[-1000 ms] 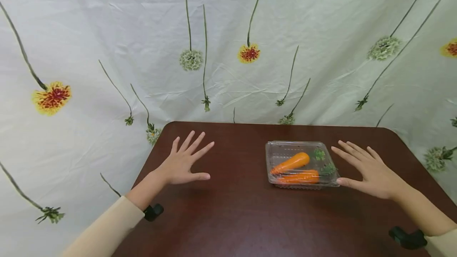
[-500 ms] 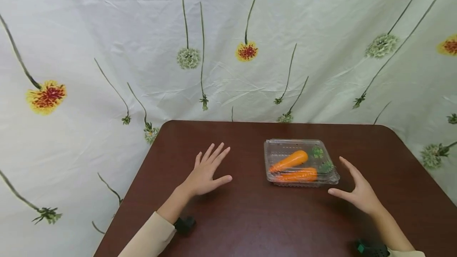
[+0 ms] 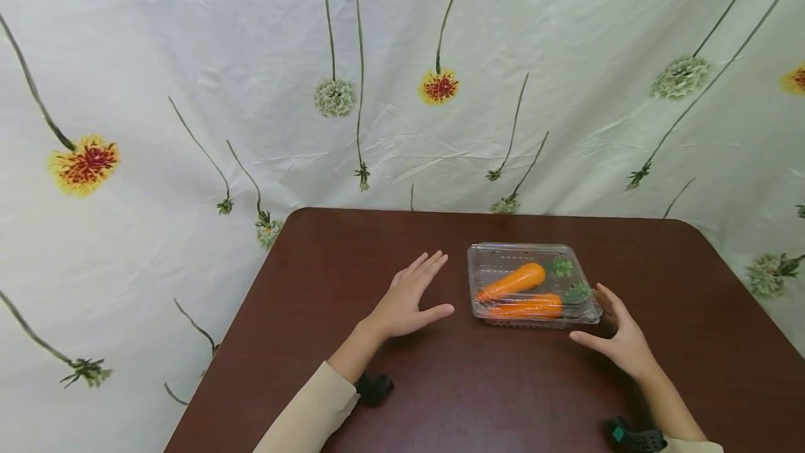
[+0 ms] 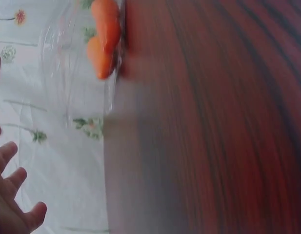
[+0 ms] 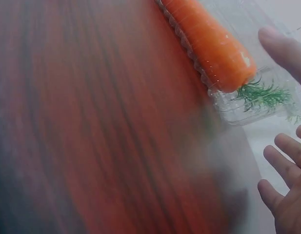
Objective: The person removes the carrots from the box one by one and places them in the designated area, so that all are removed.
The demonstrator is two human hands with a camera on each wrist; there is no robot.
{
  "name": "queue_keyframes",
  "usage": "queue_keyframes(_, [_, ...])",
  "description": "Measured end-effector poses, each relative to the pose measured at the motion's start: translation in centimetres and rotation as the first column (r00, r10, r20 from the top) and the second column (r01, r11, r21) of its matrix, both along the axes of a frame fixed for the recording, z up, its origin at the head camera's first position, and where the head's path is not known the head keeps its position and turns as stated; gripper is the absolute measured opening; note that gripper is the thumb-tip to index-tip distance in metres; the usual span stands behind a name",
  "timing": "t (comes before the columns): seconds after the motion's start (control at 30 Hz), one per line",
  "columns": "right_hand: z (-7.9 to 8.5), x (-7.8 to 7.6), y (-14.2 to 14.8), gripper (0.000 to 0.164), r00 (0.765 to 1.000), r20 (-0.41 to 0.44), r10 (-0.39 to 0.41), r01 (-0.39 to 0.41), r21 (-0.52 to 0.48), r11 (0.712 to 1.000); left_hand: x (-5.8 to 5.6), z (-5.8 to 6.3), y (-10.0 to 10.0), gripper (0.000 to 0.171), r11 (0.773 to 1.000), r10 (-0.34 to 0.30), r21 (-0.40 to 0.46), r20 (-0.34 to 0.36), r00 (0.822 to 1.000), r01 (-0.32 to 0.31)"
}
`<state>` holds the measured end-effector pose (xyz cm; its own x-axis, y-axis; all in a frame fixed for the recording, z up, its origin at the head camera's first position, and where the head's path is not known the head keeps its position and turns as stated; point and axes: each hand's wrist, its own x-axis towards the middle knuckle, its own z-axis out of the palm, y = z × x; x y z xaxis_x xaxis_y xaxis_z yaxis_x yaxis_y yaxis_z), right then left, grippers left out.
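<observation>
Brown tabletop (image 3: 490,383) holds a clear carrot box (image 3: 533,286) between spread left fingers (image 3: 429,274) and spread, perhaps touching, right fingers (image 3: 615,303).

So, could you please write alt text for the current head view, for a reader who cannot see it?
A clear plastic box holding two orange carrots with green leaves sits on a dark brown table, between a person's left hand and right hand, the right nearer. Behind the table hangs a flower-printed white cloth.
</observation>
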<state>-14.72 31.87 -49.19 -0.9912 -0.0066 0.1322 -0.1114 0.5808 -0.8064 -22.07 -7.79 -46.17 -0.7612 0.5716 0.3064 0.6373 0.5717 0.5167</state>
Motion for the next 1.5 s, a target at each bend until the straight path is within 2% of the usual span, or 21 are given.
queue_keyframes(0.17, [-0.2,-0.4,-0.4,0.097,0.998,0.056,-0.008,0.010,-0.034,0.999,0.0,-0.1,2.2,0.063,0.998,0.014,0.068,-0.034,0.999,-0.011])
queue_keyframes(0.33, [-0.6,-0.7,-0.7,0.091,0.997,0.072,-0.023,0.025,-0.028,0.999,0.0,-0.3,3.7,0.036,0.994,-0.027,0.106,-0.081,0.996,0.036])
queue_keyframes(0.47, [-1.0,-0.8,-1.1,0.083,0.997,0.067,-0.043,0.045,-0.026,0.999,0.0,-0.6,4.3,0.023,0.991,-0.060,0.114,-0.079,0.995,0.069])
queue_keyframes(0.57, [-1.2,-0.9,-1.3,0.077,0.996,0.057,-0.062,0.064,-0.024,0.998,-0.1,-0.7,4.5,0.021,0.990,-0.077,0.115,-0.071,0.995,0.085])
queue_keyframes(0.8, [-1.3,-1.1,-1.2,0.077,0.994,0.070,-0.088,0.090,-0.027,0.996,-0.1,-0.6,4.7,0.020,0.990,-0.112,0.083,-0.076,0.991,0.118])
queue_keyframes(1.1, [-1.5,-1.3,-1.1,0.072,0.989,0.086,-0.123,0.123,0.003,0.992,-0.3,-0.6,4.9,0.008,0.987,-0.150,0.044,-0.119,0.981,0.156])
queue_keyframes(1.5, [-1.6,-1.1,-1.1,0.072,0.988,0.071,-0.139,0.140,-0.002,0.990,-0.2,-1.3,5.4,0.004,0.976,-0.164,0.131,-0.103,0.981,0.176])
